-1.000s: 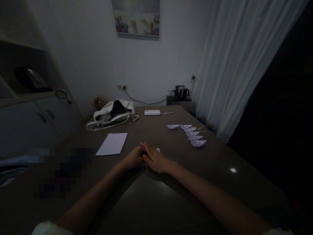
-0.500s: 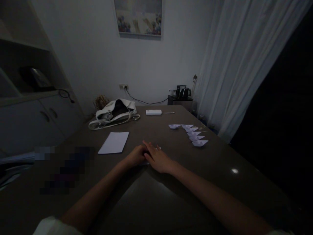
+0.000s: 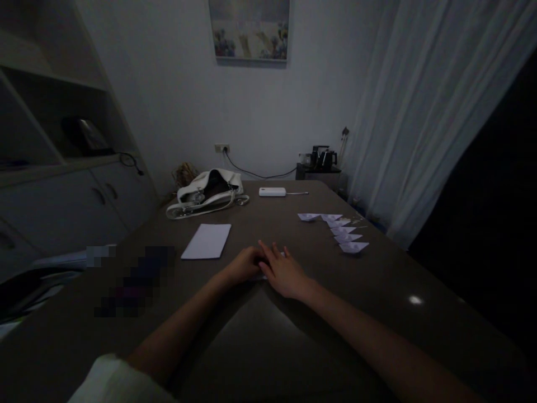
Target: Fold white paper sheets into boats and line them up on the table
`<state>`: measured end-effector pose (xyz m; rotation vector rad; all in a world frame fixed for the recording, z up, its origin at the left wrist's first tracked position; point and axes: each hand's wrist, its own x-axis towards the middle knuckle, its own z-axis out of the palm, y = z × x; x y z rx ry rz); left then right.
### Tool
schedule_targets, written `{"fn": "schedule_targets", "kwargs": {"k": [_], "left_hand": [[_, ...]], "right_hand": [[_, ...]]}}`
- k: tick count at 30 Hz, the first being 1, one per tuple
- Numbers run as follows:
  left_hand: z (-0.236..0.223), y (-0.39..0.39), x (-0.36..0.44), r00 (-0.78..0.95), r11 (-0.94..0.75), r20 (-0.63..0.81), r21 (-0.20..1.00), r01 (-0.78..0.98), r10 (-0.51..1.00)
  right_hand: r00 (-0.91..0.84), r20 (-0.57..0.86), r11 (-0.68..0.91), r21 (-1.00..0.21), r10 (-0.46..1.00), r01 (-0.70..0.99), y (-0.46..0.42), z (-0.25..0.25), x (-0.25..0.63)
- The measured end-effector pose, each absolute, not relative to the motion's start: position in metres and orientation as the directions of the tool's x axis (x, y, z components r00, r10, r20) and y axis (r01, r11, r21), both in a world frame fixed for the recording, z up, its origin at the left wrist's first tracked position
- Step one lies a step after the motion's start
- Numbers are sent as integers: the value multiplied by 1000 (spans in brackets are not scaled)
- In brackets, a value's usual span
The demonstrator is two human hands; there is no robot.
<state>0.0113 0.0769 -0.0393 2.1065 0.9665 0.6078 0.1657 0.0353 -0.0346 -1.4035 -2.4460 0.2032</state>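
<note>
A piece of white paper (image 3: 262, 277) lies on the table under both hands, and only slivers of its edge show. My left hand (image 3: 246, 263) is closed at the paper, fingers curled, with the tips partly hidden beside my right hand. Spread and stretched forward, the fingers of my right hand (image 3: 287, 275) lie flat over the paper and touch my left hand. Several folded paper boats (image 3: 353, 247) stand in a bent row to the right. A flat stack of white paper (image 3: 207, 242) is left of my hands.
Toward the back of the brown table (image 3: 260, 341) are a white handbag (image 3: 210, 193) and a white power bank (image 3: 272, 192) with a short cable. A blurred-out dark item (image 3: 142, 280) is at the left. White curtains (image 3: 415, 112) hang along the right side.
The whole view has shifted, so everything appears farther right. My right hand's fingers look slightly more spread. Both hands stay over the paper.
</note>
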Motion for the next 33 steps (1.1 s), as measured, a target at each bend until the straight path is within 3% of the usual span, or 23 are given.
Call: {"fn": "schedule_targets", "kwargs": {"k": [12,18,23,33], "left_hand": [[-39,73,11,591,-453,119,765,457,798],[-36,72,11,613,-451,120,787,420,781],[-35,71,12,621,-443,116,800,404,775],[-38,71,11,617,-495,166,765,412,770]], "right_hand": [[-457,80,461,-258,886,849,40,-29,185],[-503,174,532,-239,846,812,37,-27,190],[-591,103,599,-182,800,780,32,-25,189],[-602,35,600,-132,798,789,30,-21,186]]}}
